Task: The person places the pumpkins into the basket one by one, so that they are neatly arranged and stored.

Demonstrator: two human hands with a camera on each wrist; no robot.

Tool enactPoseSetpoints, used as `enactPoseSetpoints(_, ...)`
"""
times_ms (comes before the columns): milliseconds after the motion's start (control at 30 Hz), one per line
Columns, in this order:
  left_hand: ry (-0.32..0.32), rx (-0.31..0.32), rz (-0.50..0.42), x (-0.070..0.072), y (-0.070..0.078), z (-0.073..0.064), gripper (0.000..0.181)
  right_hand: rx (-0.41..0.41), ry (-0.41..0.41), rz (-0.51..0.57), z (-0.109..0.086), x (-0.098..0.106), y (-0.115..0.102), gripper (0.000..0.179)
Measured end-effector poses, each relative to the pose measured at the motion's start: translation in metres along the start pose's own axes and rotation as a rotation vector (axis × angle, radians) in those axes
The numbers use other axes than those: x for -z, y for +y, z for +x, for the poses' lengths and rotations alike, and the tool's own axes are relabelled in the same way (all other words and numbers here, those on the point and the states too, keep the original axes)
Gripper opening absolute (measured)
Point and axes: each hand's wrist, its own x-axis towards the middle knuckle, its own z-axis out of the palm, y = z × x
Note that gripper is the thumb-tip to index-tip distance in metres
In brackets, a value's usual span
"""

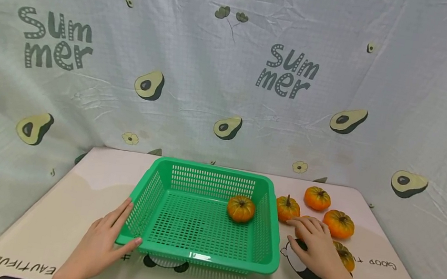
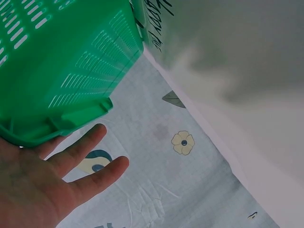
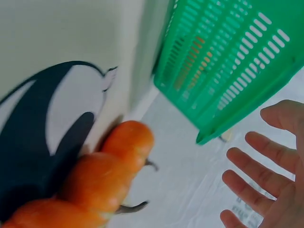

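Observation:
A green plastic basket [image 1: 231,262] with slotted walls stands mid-table, and one small orange pumpkin [image 1: 241,209] lies inside toward its right. My left hand [image 1: 102,237] rests against the basket's left rim near the front corner, fingers extended; in the left wrist view the fingers [image 2: 88,185] spread beside the basket wall. Right of the basket, my right hand [image 1: 316,247] hovers over several small pumpkins [image 1: 339,224] and partly hides some of them. The right wrist view shows that hand's fingers [image 3: 259,178] spread, holding nothing, apart from the orange pumpkins [image 3: 99,178].
One pumpkin [image 1: 288,209] lies close beside the basket's right wall, and another [image 1: 317,198] lies farther back. A pale tablecloth [image 1: 65,212] with printed figures covers the table. Behind hangs a curtain [image 1: 201,59] with avocado prints.

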Motion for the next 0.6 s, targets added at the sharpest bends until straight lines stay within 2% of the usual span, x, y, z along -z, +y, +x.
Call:
enactPoseSetpoints(167, 0.007, -0.004, -0.004, 0.001, 0.000, 0.000, 0.079, -0.094, 0.006, -0.002, -0.012, 0.001, 0.009, 0.037)
enactPoseSetpoints(400, 0.009, -0.005, -0.009, 0.000, 0.000, 0.000, 0.079, -0.160, 0.055, 0.020, -0.032, 0.004, 0.027, 0.042)
enactPoseSetpoints(600, 0.005, -0.002, -0.007, 0.000, 0.000, 0.000, 0.080, -0.251, 0.021, 0.023, -0.049, 0.008, 0.042, 0.044)
